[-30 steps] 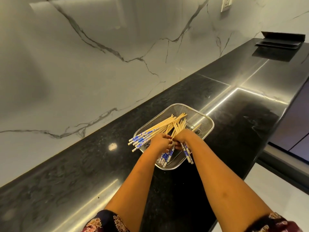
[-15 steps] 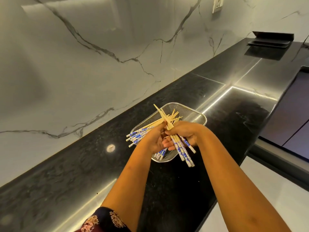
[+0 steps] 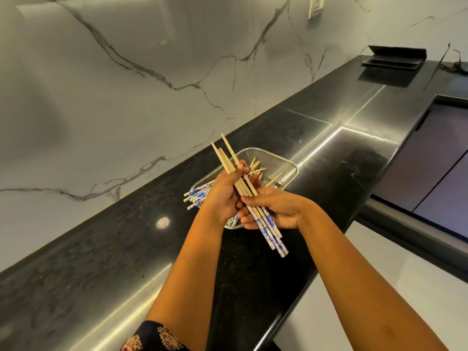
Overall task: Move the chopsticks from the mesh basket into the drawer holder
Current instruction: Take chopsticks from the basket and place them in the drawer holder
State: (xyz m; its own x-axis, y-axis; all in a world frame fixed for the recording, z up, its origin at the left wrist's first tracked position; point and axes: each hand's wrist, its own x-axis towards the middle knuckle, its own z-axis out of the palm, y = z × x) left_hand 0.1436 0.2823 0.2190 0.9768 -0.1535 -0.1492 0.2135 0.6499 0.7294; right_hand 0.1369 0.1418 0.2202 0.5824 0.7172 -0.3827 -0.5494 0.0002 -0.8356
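Head view, one item group: chopsticks in transit.

Step in hand: you are gathering a first bundle of chopsticks (image 3: 249, 196) out of the mesh basket (image 3: 283, 162); the transfer to the drawer holder is not yet begun, and no drawer or holder shows in this view.

Location of stock: one bundle lifted clear above the basket, plain wooden tips pointing up and away, blue-patterned ends pointing down toward you. A second lot lies in the basket (image 3: 196, 197), its patterned ends overhanging the left rim; a few loose tips show in the far part. The basket sits on the black countertop (image 3: 342, 168), near the marble wall (image 3: 126, 97).

Left hand (image 3: 224, 196): raised, fingers curled round the upper half of the bundle from the left.

Right hand (image 3: 277, 210): just below, palm turned up, closed round the patterned lower half. Both forearms reach forward and converge, the hands touching.

Next move, as judged: square the ends, settle the bundle into one hand, then turn toward the drawer. A loose hold could let single sticks slide out.
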